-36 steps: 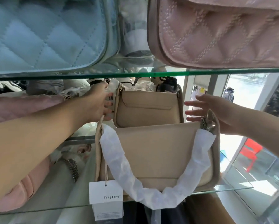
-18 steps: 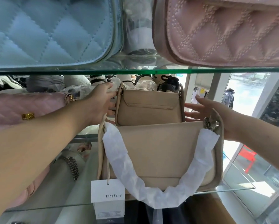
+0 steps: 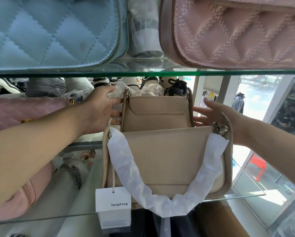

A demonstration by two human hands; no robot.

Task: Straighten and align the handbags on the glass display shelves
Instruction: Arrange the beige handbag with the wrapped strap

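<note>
Rear beige handbag [image 3: 156, 113] stands upright at the back of the lower glass shelf [image 3: 242, 189], directly behind the front beige handbag [image 3: 169, 161], which hides its lower part.

Left hand [image 3: 100, 108]: grip spread, fingers laid flat against the rear bag's left side, thumb up near the crinkled plastic wrap [image 3: 116, 89]. Right hand [image 3: 213, 115]: grip spread, straight fingertips touching the bag's right side. The bag sits pressed between both hands, not pinched.

Around it:
- Front bag's paper-wrapped strap [image 3: 160, 200] droops over the shelf's front edge; a white TongFeng hang tag [image 3: 113, 199] dangles below that edge.
- Metal clasp [image 3: 219, 128] at the front bag's right corner lies just under the right wrist.
- Pink quilted bag [image 3: 23, 110] just left of the left forearm, on the same level.
- Shoes [image 3: 175, 88] and wrapped goods crowd close behind the rear bag.

Room: upper glass shelf [image 3: 143, 72] runs low overhead, carrying a blue quilted bag [image 3: 49, 31] and a second pink bag [image 3: 237, 31]. Bare glass shows right of the front bag, out to the shelf's corner. The left side is tight.
</note>
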